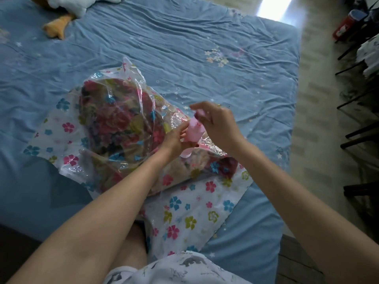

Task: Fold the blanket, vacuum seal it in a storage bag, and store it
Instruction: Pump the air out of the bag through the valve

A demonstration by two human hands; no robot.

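Note:
A clear storage bag (pixel 67 128) printed with small flowers lies on the blue bed sheet (pixel 184 48). Inside it sits the folded blanket (pixel 114 124), dark with large red and pink blossoms. A pink hand pump (pixel 194 132) stands on the bag's valve near the bag's right side. My left hand (pixel 174 140) grips the pump's lower body. My right hand (pixel 217 124) curls over the pump's top. The valve itself is hidden under the pump and my fingers.
A plush toy with orange feet (pixel 57 25) lies at the bed's far left corner. Right of the bed runs a strip of floor (pixel 320 99), with dark chair legs (pixel 356 111) and a red container (pixel 346 25) beyond. My knee (pixel 133 249) rests against the bed's near edge.

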